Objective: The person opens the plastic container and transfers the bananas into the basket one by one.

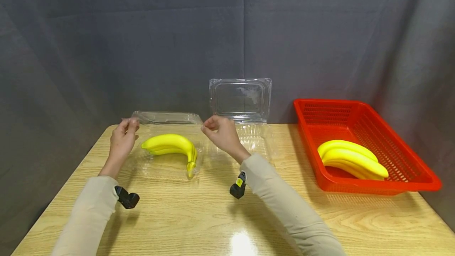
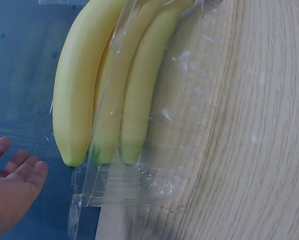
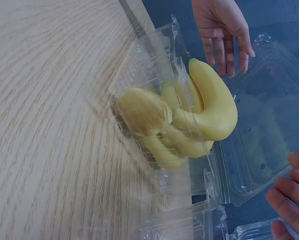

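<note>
A bunch of yellow bananas (image 1: 170, 144) lies in a clear plastic clamshell container (image 1: 160, 172) at the left of the table. The container's hinged lid (image 1: 167, 118) is raised behind the fruit. My left hand (image 1: 122, 139) pinches the lid's left corner between thumb and fingers. At the right corner, my right hand (image 1: 224, 134) pinches the lid's edge with thumb and forefinger. In the left wrist view, several bananas (image 2: 79, 85) show partly through the container wall. The right wrist view has the bananas (image 3: 214, 100) between both hands.
A second clear clamshell (image 1: 240, 100) stands beside the first, its lid upright against the grey curtain (image 1: 160, 50). On the right, a red plastic basket (image 1: 408, 157) holds more bananas (image 1: 350, 159). The wooden table (image 1: 185, 216) extends toward me, under my forearms.
</note>
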Tool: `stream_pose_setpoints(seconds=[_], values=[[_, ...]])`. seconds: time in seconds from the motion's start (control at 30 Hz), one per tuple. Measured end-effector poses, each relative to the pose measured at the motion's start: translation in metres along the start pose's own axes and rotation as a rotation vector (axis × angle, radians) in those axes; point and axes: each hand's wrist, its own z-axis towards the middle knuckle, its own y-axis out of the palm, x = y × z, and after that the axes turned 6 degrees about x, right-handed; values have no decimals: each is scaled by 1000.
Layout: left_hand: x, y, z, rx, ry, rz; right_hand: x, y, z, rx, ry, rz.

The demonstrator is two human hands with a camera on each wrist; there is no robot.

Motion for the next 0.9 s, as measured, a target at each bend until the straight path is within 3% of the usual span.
stream_pose_setpoints(seconds=[0.33,0.5,0.67,0.9], values=[[2,5,1,86,4,39,5,2,3,28,-18,23],[3,6,1,103,-33,56,5,3,2,29,8,12],[3,6,1,71,-81,59,3,4,1,25,39,20],[1,3,2,-55,-133,39,5,6,3,27,82,10]])
